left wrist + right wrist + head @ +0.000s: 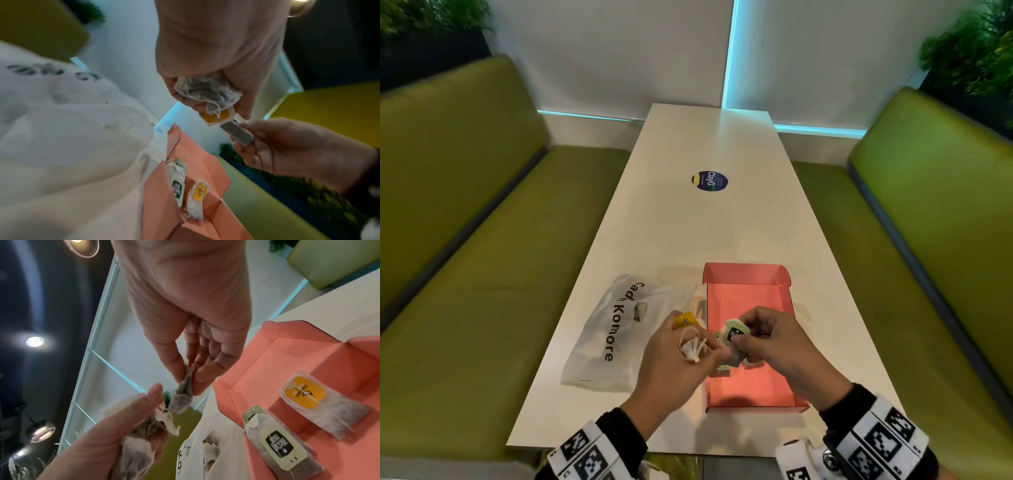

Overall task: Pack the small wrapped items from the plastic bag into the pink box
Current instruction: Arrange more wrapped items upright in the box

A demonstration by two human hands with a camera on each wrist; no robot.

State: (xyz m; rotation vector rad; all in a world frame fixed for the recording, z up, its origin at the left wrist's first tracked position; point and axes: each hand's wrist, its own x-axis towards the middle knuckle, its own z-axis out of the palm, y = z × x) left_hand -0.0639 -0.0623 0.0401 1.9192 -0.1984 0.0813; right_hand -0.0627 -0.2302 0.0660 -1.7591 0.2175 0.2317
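The open pink box (pixel 743 294) lies on the white table, with the white plastic bag (pixel 606 329) to its left. My left hand (pixel 697 346) hovers at the box's left wall and grips a bunch of tea bags (pixel 205 92), one with a yellow tag (pixel 216 116). Over the box, my right hand (pixel 744 337) pinches a single tea bag (pixel 183 395) with a pale green tag (pixel 736 330). Two tea bags lie inside the box, one yellow-tagged (pixel 318 402) and one green-tagged (pixel 281 443). More tea bags show inside the plastic bag (pixel 209 449).
The white table (pixel 709 233) runs long and narrow between two green benches (pixel 482 260). A round dark sticker (pixel 710 181) sits on it beyond the box. A white wall stands at the far end, with plants in the corners.
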